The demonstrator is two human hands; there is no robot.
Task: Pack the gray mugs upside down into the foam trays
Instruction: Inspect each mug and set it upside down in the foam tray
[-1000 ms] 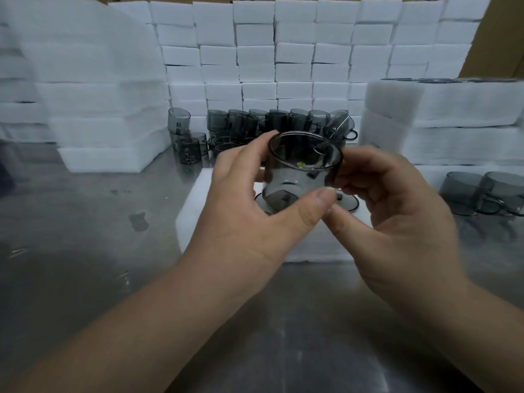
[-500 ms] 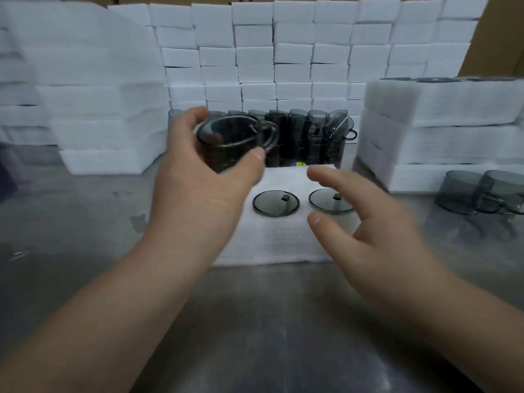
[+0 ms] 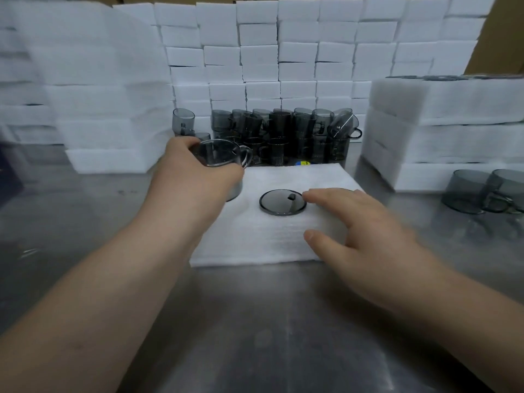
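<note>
My left hand point(image 3: 195, 177) grips a gray see-through mug point(image 3: 219, 156), rim up and handle to the right, at the left edge of the white foam tray point(image 3: 272, 239). One mug sits upside down in the tray, its round base point(image 3: 283, 202) showing. My right hand point(image 3: 360, 231) hovers flat over the tray's right part with fingers spread, covering whatever sits there. A crowd of loose gray mugs point(image 3: 283, 134) stands behind the tray.
Stacks of white foam blocks point(image 3: 297, 52) wall the back, left and right. Two more gray mugs point(image 3: 482, 194) lie on the steel table point(image 3: 255, 336) at the far right. A small blue and yellow item point(image 3: 302, 163) lies at the tray's far edge.
My right hand let go of the mug and dropped onto the tray's right part, covering the second mug base. My left hand carried the mug left and down to the tray's left edge.
</note>
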